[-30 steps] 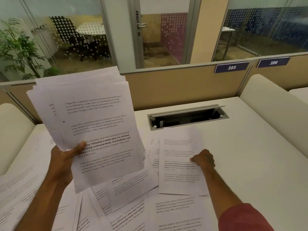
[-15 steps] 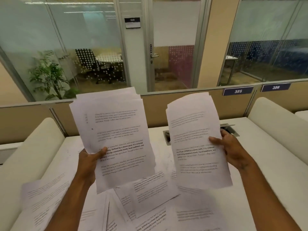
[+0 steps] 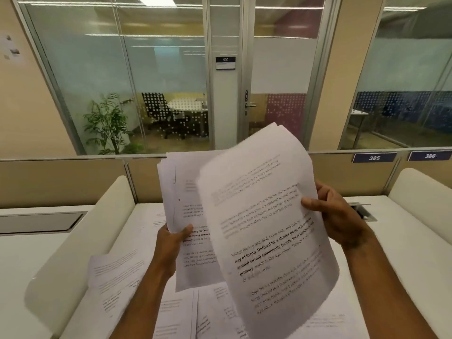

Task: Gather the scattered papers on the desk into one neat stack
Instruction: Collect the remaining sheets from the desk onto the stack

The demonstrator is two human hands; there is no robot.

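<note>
Several loose white printed sheets lie scattered over the white desk, the leftmost one lapping up against the cream padded divider at the desk's left side, others spread flat along the near edge. Just right of that sheet the person's left hand is raised above the desk, thumb across the front and fingers curled behind, gripping the lower left edge of a thick, slightly fanned bundle of white printed pages held upright. In front of that bundle, overlapping its right half, hangs a thin curved sheaf of white printed paper, tilted with its top leaning to the right; how many sheets it has I cannot tell. The right hand grips this sheaf at its right edge, thumb pressed on the printed face and fingers wrapped round the back. Both lots of paper are off the desk and meet between the two hands. Beyond the right hand a grey metal cable hatch sits in the desk, and above it a blue number plate marked 385 is fixed to the beige partition
</note>
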